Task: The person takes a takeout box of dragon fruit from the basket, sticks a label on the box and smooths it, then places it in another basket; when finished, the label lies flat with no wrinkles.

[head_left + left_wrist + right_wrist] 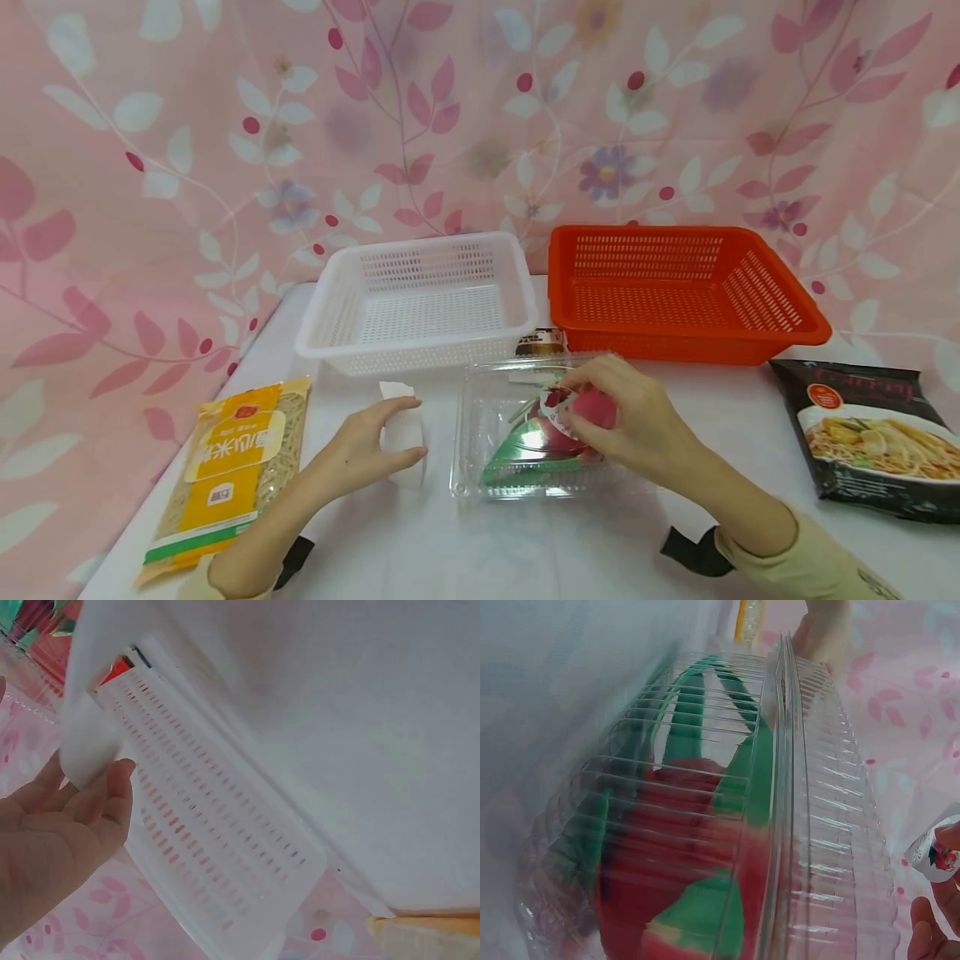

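A clear plastic clamshell box point(480, 417) sits on the white table, with a red-and-green dragon fruit point(525, 446) inside it. My right hand point(637, 417) is over the box's right half and pinches a round white sticker point(555, 408) printed with a red fruit. In the right wrist view, the sticker point(941, 851) stands apart from the box's ridged lid. Left of the box, my left hand point(367, 450) holds a curved strip of white paper point(405, 433), thumb and fingers bent about it. That paper point(90, 742) hides part of the fingers in the left wrist view.
A white basket point(427, 354) and an orange-red basket point(660, 342) stand at the back, with a small brown-labelled item point(540, 342) between them. A yellow noodle pack point(232, 467) lies at left, a black noodle pack point(877, 442) at right. Floral cloth point(480, 125) hangs behind.
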The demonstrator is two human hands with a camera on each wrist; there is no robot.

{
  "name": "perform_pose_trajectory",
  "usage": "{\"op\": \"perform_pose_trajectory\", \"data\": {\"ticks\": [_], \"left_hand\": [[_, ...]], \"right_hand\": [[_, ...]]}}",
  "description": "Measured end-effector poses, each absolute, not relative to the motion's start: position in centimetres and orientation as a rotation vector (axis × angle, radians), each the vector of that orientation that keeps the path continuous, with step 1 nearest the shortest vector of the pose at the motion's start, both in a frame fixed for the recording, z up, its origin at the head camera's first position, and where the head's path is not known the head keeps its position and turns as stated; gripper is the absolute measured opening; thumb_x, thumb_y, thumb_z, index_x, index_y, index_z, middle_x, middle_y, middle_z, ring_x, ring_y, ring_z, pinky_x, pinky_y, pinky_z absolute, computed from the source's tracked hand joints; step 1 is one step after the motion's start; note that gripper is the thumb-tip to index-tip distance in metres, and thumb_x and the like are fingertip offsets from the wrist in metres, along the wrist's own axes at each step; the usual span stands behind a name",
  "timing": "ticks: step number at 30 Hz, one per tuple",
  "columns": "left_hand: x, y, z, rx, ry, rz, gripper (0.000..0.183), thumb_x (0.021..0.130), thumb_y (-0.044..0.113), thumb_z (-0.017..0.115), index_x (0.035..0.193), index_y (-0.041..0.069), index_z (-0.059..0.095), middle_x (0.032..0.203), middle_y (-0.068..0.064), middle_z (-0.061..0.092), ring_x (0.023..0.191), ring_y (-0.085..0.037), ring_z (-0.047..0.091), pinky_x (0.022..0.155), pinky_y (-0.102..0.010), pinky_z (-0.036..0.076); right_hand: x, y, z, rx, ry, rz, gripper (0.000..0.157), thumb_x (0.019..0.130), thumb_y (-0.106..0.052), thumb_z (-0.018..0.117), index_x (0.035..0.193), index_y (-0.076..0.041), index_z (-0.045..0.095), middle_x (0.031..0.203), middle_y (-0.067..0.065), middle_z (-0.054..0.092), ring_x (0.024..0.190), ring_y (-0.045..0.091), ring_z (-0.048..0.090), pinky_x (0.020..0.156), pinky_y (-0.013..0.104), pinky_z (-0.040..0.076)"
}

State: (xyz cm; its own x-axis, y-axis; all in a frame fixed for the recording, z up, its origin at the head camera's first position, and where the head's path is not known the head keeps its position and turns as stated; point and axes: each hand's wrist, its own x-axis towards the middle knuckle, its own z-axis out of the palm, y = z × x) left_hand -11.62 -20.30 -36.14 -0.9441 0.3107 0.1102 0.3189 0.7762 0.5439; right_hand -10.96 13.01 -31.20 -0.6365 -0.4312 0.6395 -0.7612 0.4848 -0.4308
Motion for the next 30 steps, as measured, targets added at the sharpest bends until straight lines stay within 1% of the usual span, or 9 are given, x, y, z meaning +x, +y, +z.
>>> {"op": "perform_pose_trajectory", "data": {"ticks": [4,8,10,14,18,20,23,27,30], "left_hand": [[-12.2,-20.7,-37.0,-0.535,-3.069,-0.88,0.056,0.075,0.028,0.074,0.124,0.011,0.054,0.126,-0.009,0.054,0.117,-0.03,0.048,0.094,-0.049,0.038],[-12.6,-21.4,-37.4,-0.59,-3.152,-0.743,0.054,0.072,0.02,0.077,0.121,0.007,0.056,0.127,-0.014,0.052,0.119,-0.034,0.044,0.097,-0.049,0.035],[-12.7,-21.8,-37.6,-0.622,-3.171,-0.62,0.054,0.07,0.019,0.078,0.118,0.006,0.058,0.128,-0.017,0.05,0.12,-0.039,0.041,0.097,-0.051,0.033],[-12.8,-22.4,-37.5,-0.638,-3.172,-0.439,0.049,0.068,0.019,0.079,0.112,0.006,0.061,0.129,-0.022,0.048,0.12,-0.051,0.034,0.094,-0.06,0.031],[-12.7,-22.2,-36.8,-0.597,-3.119,-0.338,0.043,0.071,0.019,0.078,0.109,0.007,0.063,0.13,-0.023,0.047,0.118,-0.058,0.031,0.088,-0.065,0.032],[-12.7,-21.7,-36.2,-0.596,-3.048,-0.295,0.04,0.072,0.02,0.077,0.108,0.007,0.064,0.128,-0.022,0.05,0.117,-0.055,0.035,0.086,-0.064,0.035],[-12.6,-20.4,-34.9,-0.665,-2.862,-0.267,0.035,0.072,0.019,0.077,0.104,0.008,0.066,0.121,-0.017,0.057,0.116,-0.045,0.045,0.086,-0.058,0.04],[-12.1,-17.8,-32.6,-0.856,-2.514,-0.321,0.027,0.07,0.013,0.077,0.095,0.009,0.068,0.108,-0.008,0.064,0.108,-0.029,0.055,0.084,-0.046,0.046],[-11.8,-15.1,-31.3,-1.021,-2.255,-0.323,0.022,0.07,0.009,0.076,0.091,0.009,0.069,0.101,-0.005,0.066,0.103,-0.025,0.057,0.081,-0.038,0.048]], "right_hand": [[-11.1,13.1,-31.4,0.959,-2.327,0.972,0.036,0.067,-0.001,0.077,0.097,-0.012,0.062,0.096,-0.008,0.06,0.087,0.008,0.054,0.073,0.025,0.051],[-11.2,13.2,-31.6,0.949,-2.364,0.981,0.036,0.068,-0.003,0.078,0.099,-0.012,0.061,0.096,-0.008,0.059,0.086,0.008,0.054,0.071,0.026,0.052],[-11.3,13.2,-31.7,0.947,-2.375,0.986,0.037,0.068,-0.005,0.078,0.099,-0.013,0.061,0.097,-0.008,0.059,0.085,0.01,0.055,0.071,0.025,0.052],[-11.5,13.4,-31.9,0.94,-2.391,0.977,0.038,0.067,-0.007,0.079,0.1,-0.012,0.06,0.098,-0.006,0.059,0.086,0.01,0.055,0.07,0.026,0.052],[-11.7,13.4,-32.0,0.935,-2.404,0.962,0.038,0.067,-0.007,0.079,0.099,-0.01,0.06,0.098,-0.004,0.059,0.086,0.011,0.055,0.068,0.024,0.052],[-11.7,13.3,-32.1,0.934,-2.408,0.959,0.037,0.067,-0.007,0.079,0.099,-0.01,0.06,0.098,-0.003,0.059,0.086,0.012,0.055,0.067,0.024,0.052],[-11.8,13.2,-32.1,0.93,-2.418,0.966,0.037,0.067,-0.008,0.08,0.099,-0.011,0.06,0.098,-0.003,0.059,0.086,0.011,0.055,0.067,0.024,0.052],[-12.0,13.0,-32.1,0.92,-2.437,0.985,0.038,0.068,-0.009,0.08,0.1,-0.012,0.06,0.099,-0.004,0.059,0.085,0.012,0.055,0.066,0.028,0.053],[-12.2,12.8,-32.0,0.915,-2.451,0.985,0.037,0.068,-0.011,0.08,0.1,-0.013,0.06,0.099,-0.004,0.059,0.084,0.014,0.055,0.066,0.031,0.053]]}}
